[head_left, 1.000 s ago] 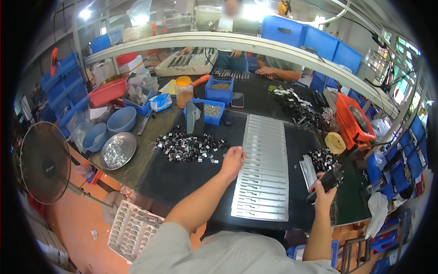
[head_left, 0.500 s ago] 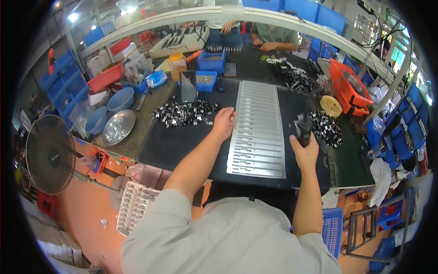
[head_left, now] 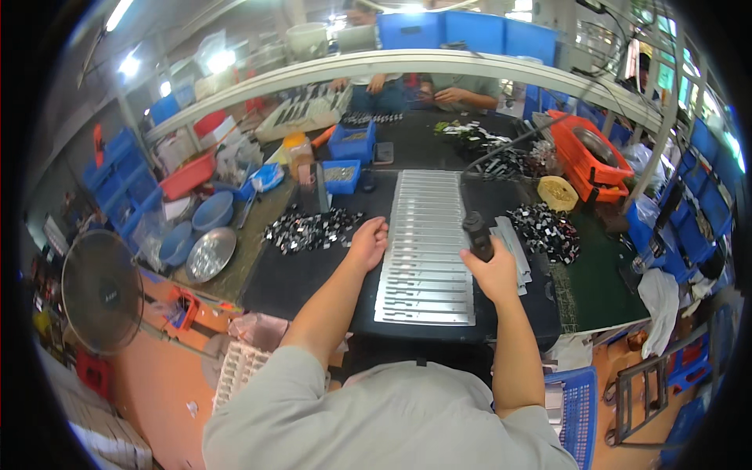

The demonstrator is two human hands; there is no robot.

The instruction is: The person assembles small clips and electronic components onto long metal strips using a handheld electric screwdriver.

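1. Gripping a black handheld tool [head_left: 476,236] in the right hand [head_left: 493,272], with fingers wrapped around it and thumb out on its left side. Shifted left since a second ago: well right of the row of silver strips [head_left: 428,258] then, now at the row's right edge. Cannot tell of any contact between tool and strips.
2. Holding the left hand [head_left: 368,244] just beside the row's left edge, with fingers curled and drawn together; cannot tell of anything pinched inside. Overlapping that edge a second ago, now slightly off it.
3. Lying flat on the table [head_left: 274,283] between both hands, as before: the row of silver strips, set crosswise one behind another, running from near the front edge toward the far side.
4. Showing plainly again, just right of the right hand: loose strips [head_left: 514,252], mostly hidden half a second ago.
5. Ending the row just short of the table's front edge, in front of the grey-shirted body.
6. Leaving open room on the left, between the left forearm, the left heap of small parts [head_left: 307,229] and the front edge. Leaving only a narrow gap on the right, between row and loose strips.
7. Bounding the right side: the right heap of small parts [head_left: 546,233], with a yellow bowl [head_left: 557,193] and an orange tub [head_left: 586,157] beyond.
8. Bounding the far left: two blue boxes [head_left: 341,186] and an orange-lidded jar [head_left: 298,157].
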